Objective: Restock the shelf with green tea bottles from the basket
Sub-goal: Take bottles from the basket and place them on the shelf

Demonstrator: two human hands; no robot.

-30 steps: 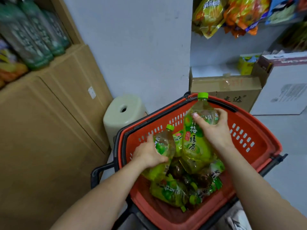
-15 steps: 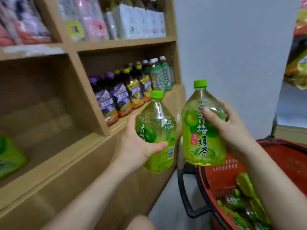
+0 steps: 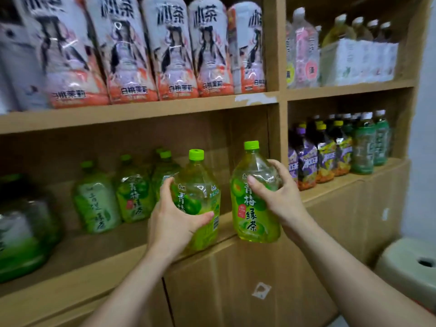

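Left hand [image 3: 175,223] wraps one green tea bottle [image 3: 200,201]; right hand [image 3: 278,197] grips a second bottle [image 3: 253,208] high on its shoulder. Both hang at the shelf [image 3: 141,234] lip, shelved bottles [image 3: 132,194] at 10 o'clock. We judge the risks: knocking that row, or setting down on the edge.

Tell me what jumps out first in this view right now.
Two green tea bottles held up at the shelf front: one in the left hand, one in the right hand. Behind them, matching green bottles stand in the lower compartment, and white-and-pink tea bottles line the shelf above.
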